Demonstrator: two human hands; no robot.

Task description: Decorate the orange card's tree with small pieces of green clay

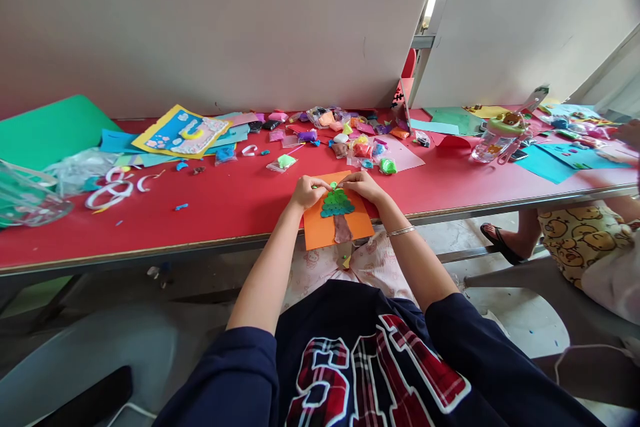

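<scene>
Nearest me, my left hand (309,191) and right hand (363,185) pinch a small green clay bit (333,185) atop the clay tree (337,205) on the orange card (325,227) — bench (225,207) edge; fingertips blurry — the grip itself I cannot tell.

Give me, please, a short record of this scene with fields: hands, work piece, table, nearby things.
left hand: fingertips at the top of the clay tree
right hand: also pinching at the tree top
work piece: clay tree, green crown, brown trunk, on orange card
table: red table, white dividers behind
nearby things: clay packets, paper scraps, drinking bottle, another person seated at the right
</scene>
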